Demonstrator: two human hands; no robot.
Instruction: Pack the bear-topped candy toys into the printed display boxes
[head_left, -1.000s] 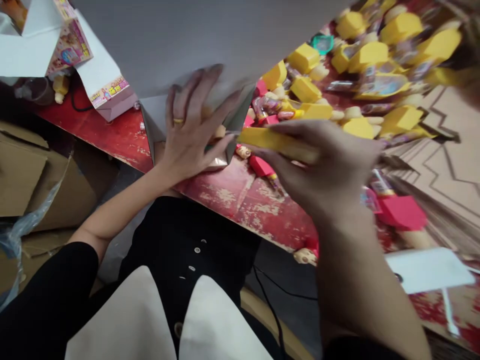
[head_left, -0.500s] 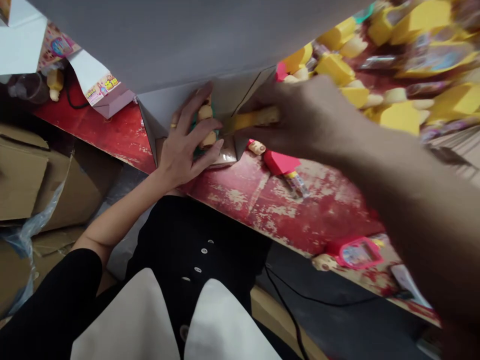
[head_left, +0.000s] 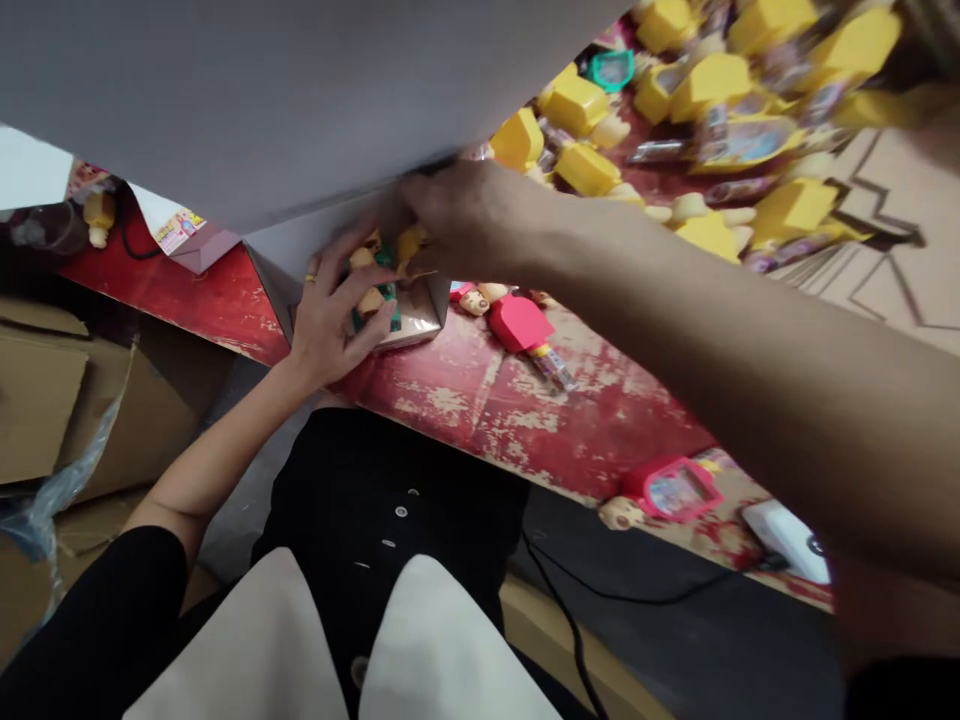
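My left hand (head_left: 330, 310) reaches into a grey cardboard box (head_left: 270, 265), its fingers spread over green toys with cream-coloured doll heads (head_left: 366, 300). It rests on them or steadies them; a firm grip does not show. My right hand (head_left: 461, 215) is inside the box too, closed around a yellow toy (head_left: 409, 248), most of which is hidden by the fingers and shadow. The yellow toy is beside the green ones. The box's tall grey panel (head_left: 300, 90) covers the upper view.
Several yellow toys (head_left: 716, 85) lie heaped at the upper right with one green toy (head_left: 611, 70). Red toys (head_left: 521, 322) lie on the worn red table (head_left: 450, 400), another (head_left: 679, 490) near its edge. A white plug block (head_left: 787, 540) has a black cable. Cardboard boxes (head_left: 45, 370) stand left.
My right hand has carried the yellow toy from the box's right edge leftward into the box. My left hand stays over the green toys. The view has shifted slightly.
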